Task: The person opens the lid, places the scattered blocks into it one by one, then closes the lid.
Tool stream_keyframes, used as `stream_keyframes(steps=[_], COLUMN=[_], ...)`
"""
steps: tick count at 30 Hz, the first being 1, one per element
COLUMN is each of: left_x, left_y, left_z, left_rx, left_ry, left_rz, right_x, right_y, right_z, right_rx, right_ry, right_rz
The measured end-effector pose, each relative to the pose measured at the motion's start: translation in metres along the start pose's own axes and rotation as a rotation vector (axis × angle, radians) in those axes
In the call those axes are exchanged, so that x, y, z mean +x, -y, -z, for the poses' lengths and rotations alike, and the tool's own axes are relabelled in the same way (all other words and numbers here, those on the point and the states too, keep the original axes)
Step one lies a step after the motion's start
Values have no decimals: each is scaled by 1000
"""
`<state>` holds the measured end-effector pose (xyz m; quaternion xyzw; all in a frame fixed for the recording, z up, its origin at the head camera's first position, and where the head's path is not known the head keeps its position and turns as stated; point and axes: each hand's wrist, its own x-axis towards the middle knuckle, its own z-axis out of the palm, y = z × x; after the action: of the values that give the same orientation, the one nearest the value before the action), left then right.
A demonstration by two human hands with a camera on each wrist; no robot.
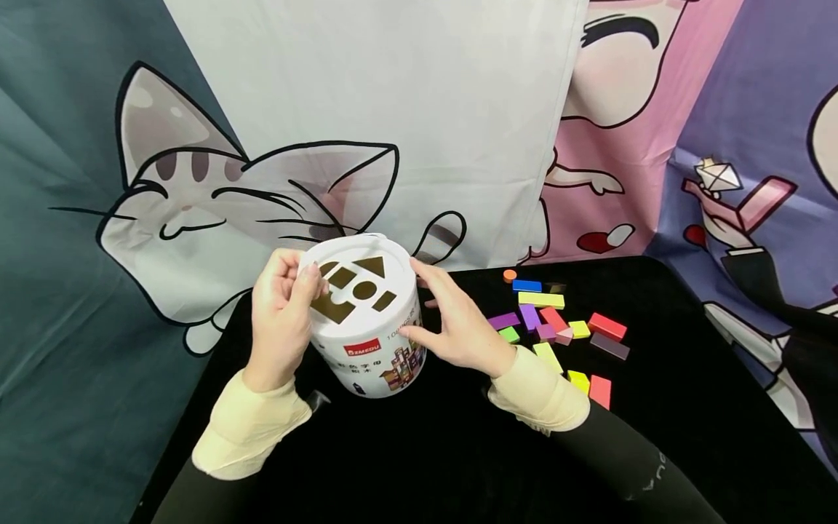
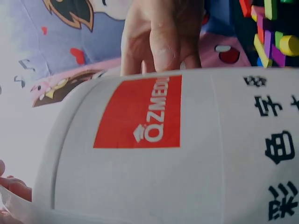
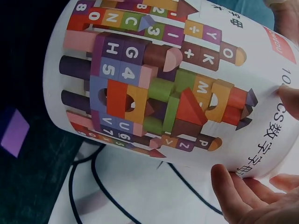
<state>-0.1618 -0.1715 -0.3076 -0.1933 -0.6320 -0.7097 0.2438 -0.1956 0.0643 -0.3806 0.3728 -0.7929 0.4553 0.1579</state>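
A white block bucket (image 1: 330,356) with a red brand label and a picture of stacked blocks is between both hands, tilted slightly. Its white lid (image 1: 398,273) has dark cutouts in several shapes. My left hand (image 1: 278,320) grips the lid's left edge, thumb on top and fingers curled at the rim. On the opposite side, my right hand (image 1: 461,320) holds the bucket wall, thumb on the front and fingers round the back. The right wrist view shows the printed wall (image 3: 140,84) and the right fingertips near the lid end.
Loose coloured blocks (image 1: 542,300) lie scattered on the black table (image 1: 419,466), right of the bucket and partly behind the right forearm. A cartoon-printed cloth (image 1: 458,94) hangs behind the table.
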Motion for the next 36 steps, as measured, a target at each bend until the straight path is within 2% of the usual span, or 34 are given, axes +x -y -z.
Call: stream_keyframes(steps=[7,10,13,15,16,22,25,28,32,34,36], left_x=[-33,-40,-43,-43,-42,-32,-26,-22,-19,-18,-16], left_y=[-8,-9,-9,-10,-10,-13,-9,-1,11,18,26], left_z=[2,2,4,8,11,38,51,61,71,76,80], left_rx=[-91,-108,-85,-7,69,667,788,805,757,703,589], left_ry=[67,80,75,62,51,-17,-31,-45,-36,-11,26], left_rz=[-39,-53,-36,-29,-37,-92,-76,-50,23,84,178], right_x=[-21,-27,-31,-32,-32,-29,-23,-15,-2,3,8], right_y=[9,10,9,8,8,7,8,9,8,8,9], right_z=[-4,-5,-7,-8,-8,-5,-3,-2,-4,-6,-7], right_rx=[-1,3,0,-13,-18,12,59,88,113,123,132], right_ry=[28,28,21,16,17,53,42,-6,-61,-69,-59], right_rz=[38,53,77,94,98,70,30,-13,-105,-175,-253])
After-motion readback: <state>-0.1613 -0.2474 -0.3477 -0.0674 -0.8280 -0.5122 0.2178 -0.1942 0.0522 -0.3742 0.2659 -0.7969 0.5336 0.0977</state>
